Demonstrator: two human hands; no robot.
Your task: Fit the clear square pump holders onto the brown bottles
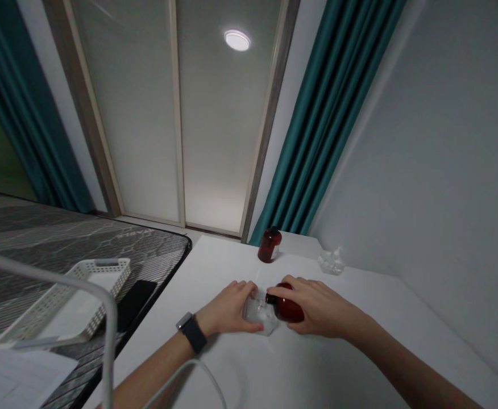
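White cable (189,363) curling under a bottle-and-container handoff

Far left, a white plastic basket (65,301) rests off the table's edge. Moving right, the left hand (227,309), black-strapped watch (191,333) at the wrist, wraps slightly spread fingers around a clear plastic container (260,318) mid-table. Right hand (312,304), fingers close together, grips a dark red bottle (289,309) on its side, black neck at the container. Looks like a step of lining up neck and container; that calls for steady, careful alignment. Beyond stand an upright red bottle (269,245) and crumpled clear plastic (331,262).
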